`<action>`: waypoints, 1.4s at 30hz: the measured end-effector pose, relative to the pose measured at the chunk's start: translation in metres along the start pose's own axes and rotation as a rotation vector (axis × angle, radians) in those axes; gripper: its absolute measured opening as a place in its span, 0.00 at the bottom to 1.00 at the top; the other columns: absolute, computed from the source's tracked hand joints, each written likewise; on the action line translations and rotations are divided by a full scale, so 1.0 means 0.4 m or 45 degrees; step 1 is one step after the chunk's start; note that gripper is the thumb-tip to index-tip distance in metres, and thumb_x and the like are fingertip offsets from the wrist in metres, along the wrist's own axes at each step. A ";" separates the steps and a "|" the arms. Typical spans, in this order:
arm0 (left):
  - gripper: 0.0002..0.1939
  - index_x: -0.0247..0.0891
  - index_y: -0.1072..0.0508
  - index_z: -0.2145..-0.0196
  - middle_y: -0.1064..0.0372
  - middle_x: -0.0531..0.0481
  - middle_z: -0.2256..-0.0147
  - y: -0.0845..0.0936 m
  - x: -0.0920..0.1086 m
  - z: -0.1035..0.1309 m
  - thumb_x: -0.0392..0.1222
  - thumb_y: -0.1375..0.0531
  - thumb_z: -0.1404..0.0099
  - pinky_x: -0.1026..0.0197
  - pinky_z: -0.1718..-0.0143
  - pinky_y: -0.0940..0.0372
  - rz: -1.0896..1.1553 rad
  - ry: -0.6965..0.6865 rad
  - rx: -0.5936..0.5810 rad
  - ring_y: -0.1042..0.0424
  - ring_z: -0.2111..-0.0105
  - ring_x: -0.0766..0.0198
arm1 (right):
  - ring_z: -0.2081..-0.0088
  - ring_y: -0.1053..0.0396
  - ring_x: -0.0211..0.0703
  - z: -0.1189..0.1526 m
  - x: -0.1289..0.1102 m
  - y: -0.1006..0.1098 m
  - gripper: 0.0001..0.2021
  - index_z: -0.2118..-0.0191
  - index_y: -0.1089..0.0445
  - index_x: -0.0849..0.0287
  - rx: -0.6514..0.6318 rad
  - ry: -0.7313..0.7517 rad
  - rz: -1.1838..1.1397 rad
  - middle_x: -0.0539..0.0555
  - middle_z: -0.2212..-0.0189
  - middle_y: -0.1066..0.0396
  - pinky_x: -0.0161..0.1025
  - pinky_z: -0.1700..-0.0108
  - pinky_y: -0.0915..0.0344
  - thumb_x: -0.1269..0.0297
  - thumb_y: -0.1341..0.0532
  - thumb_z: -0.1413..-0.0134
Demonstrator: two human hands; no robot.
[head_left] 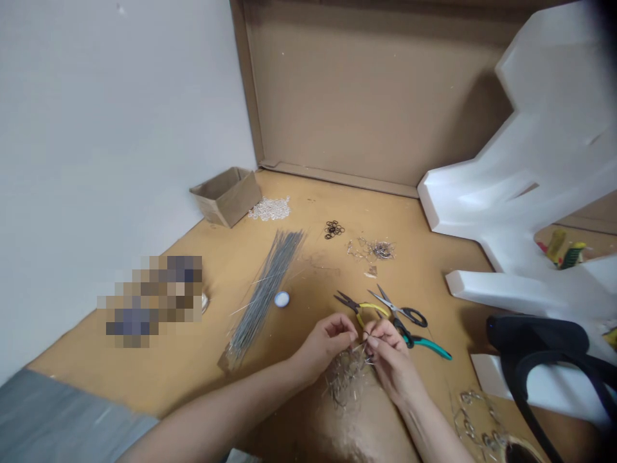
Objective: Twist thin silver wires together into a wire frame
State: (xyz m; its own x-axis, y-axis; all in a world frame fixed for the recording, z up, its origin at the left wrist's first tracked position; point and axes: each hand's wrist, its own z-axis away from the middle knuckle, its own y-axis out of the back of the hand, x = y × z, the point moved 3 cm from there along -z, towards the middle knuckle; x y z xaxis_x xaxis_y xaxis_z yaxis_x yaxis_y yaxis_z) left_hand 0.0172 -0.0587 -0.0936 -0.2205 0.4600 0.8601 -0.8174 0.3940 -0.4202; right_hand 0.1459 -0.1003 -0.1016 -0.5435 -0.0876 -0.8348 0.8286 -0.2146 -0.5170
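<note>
My left hand (332,337) is closed in a pinch of thumb and forefinger; whatever lies between the fingertips is too small to make out. Close beside it, my right hand (389,357) pinches a thin piece of wire (360,347). Under and between both hands lies a tangled heap of bent wire pieces (346,382) on the table. Just beyond my fingers are yellow-handled pliers (361,308), scissors with black handles (398,308) and a teal-handled tool (429,344), whose jaws are partly hidden by my right hand.
Straight grey wires (267,289) lie bundled on the left, beside a small round white disc (282,299). Farther back are an open cardboard box (226,196), clear rings (271,208), black rings (333,229) and a wire pile (383,249). White foam (463,199) stands right, near a black strapped object (537,337).
</note>
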 end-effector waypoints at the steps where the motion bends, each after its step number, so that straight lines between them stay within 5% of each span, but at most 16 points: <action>1: 0.07 0.33 0.31 0.76 0.36 0.56 0.78 -0.001 -0.003 0.000 0.38 0.36 0.50 0.67 0.70 0.46 0.006 0.028 -0.026 0.41 0.76 0.71 | 0.77 0.43 0.33 0.000 0.001 0.000 0.07 0.77 0.32 0.57 -0.011 -0.007 -0.007 0.48 0.75 0.34 0.32 0.74 0.46 0.68 0.32 0.60; 6: 0.14 0.31 0.26 0.71 0.30 0.51 0.73 -0.011 -0.031 -0.001 0.41 0.32 0.55 0.64 0.64 0.43 0.184 0.161 -0.141 0.35 0.72 0.68 | 0.75 0.40 0.34 0.003 0.010 -0.001 0.07 0.77 0.32 0.57 -0.001 0.001 0.045 0.49 0.74 0.33 0.31 0.74 0.45 0.67 0.32 0.60; 10: 0.16 0.31 0.25 0.73 0.30 0.51 0.76 -0.012 -0.055 0.000 0.41 0.30 0.60 0.63 0.67 0.43 0.363 0.307 -0.068 0.34 0.75 0.68 | 0.84 0.51 0.27 0.007 0.023 0.000 0.08 0.76 0.33 0.57 0.026 -0.039 0.025 0.48 0.73 0.33 0.30 0.82 0.54 0.65 0.32 0.59; 15: 0.15 0.32 0.26 0.75 0.32 0.53 0.79 -0.013 -0.067 0.001 0.39 0.29 0.62 0.66 0.72 0.45 0.452 0.379 -0.053 0.36 0.79 0.71 | 0.86 0.57 0.25 0.011 0.035 0.000 0.08 0.76 0.34 0.56 -0.014 -0.126 -0.097 0.45 0.74 0.33 0.30 0.81 0.50 0.65 0.33 0.58; 21: 0.15 0.31 0.27 0.77 0.35 0.55 0.82 -0.015 -0.059 0.001 0.40 0.29 0.61 0.67 0.74 0.46 0.459 0.361 -0.082 0.38 0.81 0.72 | 0.88 0.63 0.23 0.010 0.035 -0.005 0.08 0.76 0.35 0.55 -0.048 -0.167 -0.126 0.44 0.74 0.32 0.30 0.83 0.49 0.65 0.34 0.58; 32: 0.14 0.32 0.30 0.77 0.37 0.56 0.84 -0.027 -0.049 0.004 0.42 0.30 0.59 0.67 0.75 0.49 0.410 0.293 -0.110 0.41 0.82 0.73 | 0.88 0.55 0.24 0.011 0.019 -0.020 0.07 0.77 0.34 0.55 -0.089 -0.163 -0.129 0.44 0.75 0.34 0.32 0.79 0.41 0.65 0.33 0.59; 39: 0.07 0.34 0.34 0.79 0.40 0.57 0.85 -0.020 -0.035 0.005 0.37 0.37 0.55 0.68 0.78 0.51 0.259 0.217 -0.025 0.43 0.83 0.73 | 0.87 0.59 0.23 0.008 0.021 -0.018 0.05 0.75 0.33 0.57 -0.130 -0.106 -0.039 0.46 0.74 0.32 0.30 0.83 0.54 0.68 0.35 0.56; 42: 0.05 0.35 0.35 0.79 0.42 0.58 0.84 -0.015 -0.024 0.010 0.36 0.40 0.54 0.67 0.77 0.50 0.071 0.066 -0.007 0.45 0.82 0.73 | 0.84 0.51 0.26 0.005 0.014 -0.008 0.06 0.76 0.33 0.57 -0.064 0.001 0.123 0.48 0.74 0.32 0.30 0.82 0.55 0.67 0.34 0.57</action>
State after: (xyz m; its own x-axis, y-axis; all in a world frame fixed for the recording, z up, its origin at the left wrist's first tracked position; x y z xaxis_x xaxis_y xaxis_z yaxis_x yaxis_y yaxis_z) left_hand 0.0223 -0.0686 -0.0979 -0.2377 0.5219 0.8192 -0.8016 0.3709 -0.4689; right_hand 0.1401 -0.1019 -0.1044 -0.4604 -0.1045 -0.8816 0.8830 -0.1564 -0.4426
